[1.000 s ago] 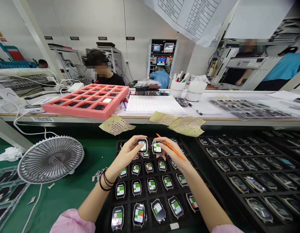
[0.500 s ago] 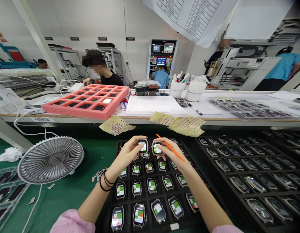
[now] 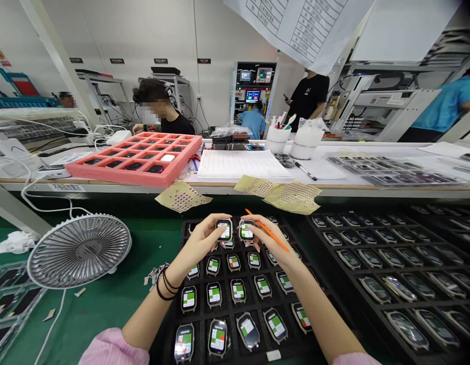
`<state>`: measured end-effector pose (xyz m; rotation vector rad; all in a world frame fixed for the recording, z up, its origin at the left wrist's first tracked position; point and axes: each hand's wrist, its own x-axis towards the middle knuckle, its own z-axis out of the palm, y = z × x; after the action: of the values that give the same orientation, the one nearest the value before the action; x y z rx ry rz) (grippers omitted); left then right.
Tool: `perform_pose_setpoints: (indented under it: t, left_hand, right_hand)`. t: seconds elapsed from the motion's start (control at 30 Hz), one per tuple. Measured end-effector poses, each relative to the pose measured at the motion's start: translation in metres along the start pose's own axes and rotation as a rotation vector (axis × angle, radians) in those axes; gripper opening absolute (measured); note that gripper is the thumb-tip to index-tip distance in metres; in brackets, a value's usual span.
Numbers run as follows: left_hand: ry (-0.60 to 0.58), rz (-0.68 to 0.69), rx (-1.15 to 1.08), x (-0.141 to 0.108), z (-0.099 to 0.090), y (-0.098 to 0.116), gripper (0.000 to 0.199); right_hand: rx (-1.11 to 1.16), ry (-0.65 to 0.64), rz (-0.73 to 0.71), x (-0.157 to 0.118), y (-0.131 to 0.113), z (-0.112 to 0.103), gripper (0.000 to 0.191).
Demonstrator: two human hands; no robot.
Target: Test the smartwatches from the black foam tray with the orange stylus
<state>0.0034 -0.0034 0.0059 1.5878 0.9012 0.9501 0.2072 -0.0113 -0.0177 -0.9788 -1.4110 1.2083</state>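
Note:
My left hand pinches a small smartwatch body by its edges, its screen showing a green and white pattern. My right hand grips a second watch body between its fingertips and also holds an orange stylus that points up and to the left. The two watches are close together but apart, just above a black tray holding rows of similar watches. My hands hide the tray's far rows.
A second black tray of watches lies to the right, and a white desk fan stands on the green mat to the left. Beyond, a workbench carries a pink foam tray, a paper form and yellow dotted sheets. Co-workers stand behind it.
My hands and the watches have barely shifted. In the background, a person in black now stands to the left of the machinery, and a blue-clad person at right has moved right.

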Motion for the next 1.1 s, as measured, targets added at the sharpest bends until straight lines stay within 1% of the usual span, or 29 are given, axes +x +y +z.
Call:
perform_pose_setpoints:
  t: [0.4, 0.57, 0.73, 1.1]
  left_hand:
    - [-0.001, 0.01, -0.01, -0.0003, -0.0004, -0.0014, 0.036]
    - [-0.012, 0.014, -0.018, -0.0006, -0.0006, -0.0009, 0.034]
    - [0.002, 0.01, -0.008, -0.0007, 0.0002, 0.0008, 0.035]
    - [0.001, 0.012, -0.015, -0.0005, 0.0001, 0.0009, 0.036]
  right_hand:
    - [0.006, -0.03, -0.015, -0.0008, -0.0008, 0.0001, 0.028]
    - [-0.005, -0.023, -0.016, -0.0025, -0.0049, 0.0016, 0.026]
    - [-0.016, -0.011, -0.009, -0.0047, -0.0087, 0.003, 0.026]
    - [-0.031, -0.021, -0.012, -0.0034, -0.0063, 0.0024, 0.025]
